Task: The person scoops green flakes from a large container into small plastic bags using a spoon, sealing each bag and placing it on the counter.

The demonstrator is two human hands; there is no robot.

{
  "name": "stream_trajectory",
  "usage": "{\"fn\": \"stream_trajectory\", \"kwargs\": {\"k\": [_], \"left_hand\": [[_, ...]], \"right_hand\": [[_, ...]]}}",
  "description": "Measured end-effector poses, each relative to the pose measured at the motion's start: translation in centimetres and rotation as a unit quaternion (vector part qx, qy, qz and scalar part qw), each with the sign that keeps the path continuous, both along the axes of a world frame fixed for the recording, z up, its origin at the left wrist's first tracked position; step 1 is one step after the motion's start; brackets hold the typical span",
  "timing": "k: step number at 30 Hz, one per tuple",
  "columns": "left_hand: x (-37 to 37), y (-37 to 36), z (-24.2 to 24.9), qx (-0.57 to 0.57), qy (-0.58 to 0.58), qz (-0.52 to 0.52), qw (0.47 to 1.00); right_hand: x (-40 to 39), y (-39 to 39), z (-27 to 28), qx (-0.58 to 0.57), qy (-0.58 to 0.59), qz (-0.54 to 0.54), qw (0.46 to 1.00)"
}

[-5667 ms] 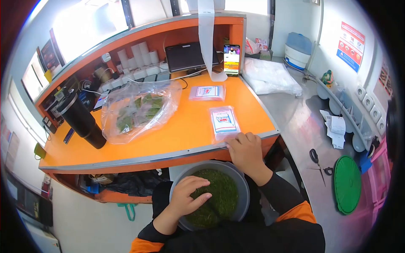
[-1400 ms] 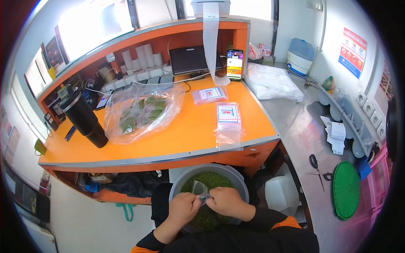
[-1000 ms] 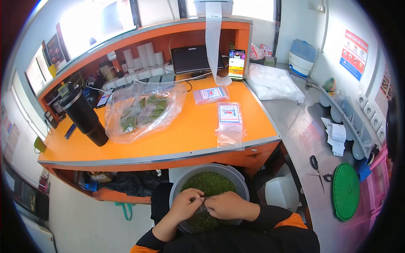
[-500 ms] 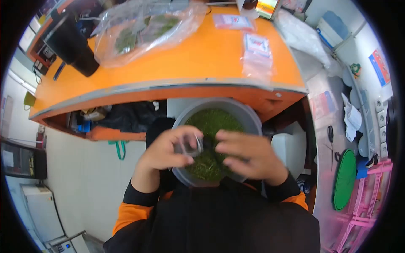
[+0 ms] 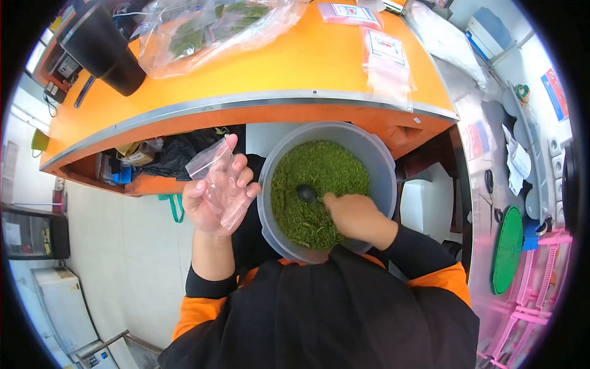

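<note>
My left hand [image 5: 212, 209] is closed around a small clear zip-lock bag [image 5: 222, 187], held up to the left of the tub. The bag looks flat, with its zip strip toward the upper left. My right hand [image 5: 359, 218] is a fist over the tub, closed on a black spoon [image 5: 306, 193] whose bowl rests in the green shredded stuff [image 5: 326, 161]. Most of the spoon's handle is hidden by the hand. The round, translucent plastic tub [image 5: 388, 175] stands in front of my body, under the table edge.
On the orange table [image 5: 264, 77] are a black tumbler [image 5: 107, 55], a large plastic bag [image 5: 203, 37] with green packets, and stacks of labelled zip bags [image 5: 384, 52]. To the right, scissors [image 5: 490, 184] and a green round lid [image 5: 506, 252] lie near pink racks [image 5: 528, 289].
My left hand has lifted up and left, away from the tub's middle, with the zip-lock bag. My right hand has gone from loosely spread fingers to a closed grip on the spoon.
</note>
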State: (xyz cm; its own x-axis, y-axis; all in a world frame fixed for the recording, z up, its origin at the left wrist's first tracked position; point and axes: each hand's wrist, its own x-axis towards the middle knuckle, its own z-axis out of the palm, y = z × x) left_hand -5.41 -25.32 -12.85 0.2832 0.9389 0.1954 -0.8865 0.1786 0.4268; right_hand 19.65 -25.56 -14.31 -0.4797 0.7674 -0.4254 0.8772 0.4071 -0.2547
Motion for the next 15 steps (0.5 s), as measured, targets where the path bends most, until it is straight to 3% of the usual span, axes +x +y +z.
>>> {"fn": "stream_trajectory", "kwargs": {"k": [2, 5, 8, 11, 15], "left_hand": [[0.2, 0.0, -0.3, 0.011, -0.020, -0.019, 1.000], [0.9, 0.0, -0.7, 0.021, -0.020, -0.042, 0.999], [1.5, 0.0, -0.9, 0.005, 0.010, -0.038, 0.999], [2.8, -0.3, 0.8, 0.020, 0.217, 0.028, 0.975], [3.8, 0.0, 1.6, 0.119, 0.368, 0.018, 0.922]], "right_hand": [[0.3, 0.8, 0.9, 0.052, -0.017, -0.034, 0.998], [1.0, 1.2, -1.1, 0.191, 0.005, 0.007, 0.982], [1.1, 0.4, 0.5, 0.026, 0.030, 0.005, 0.999], [2.4, 0.3, 1.5, 0.015, 0.106, -0.005, 0.994], [4.5, 0.8, 3.9, 0.015, 0.182, -0.068, 0.981]]}}
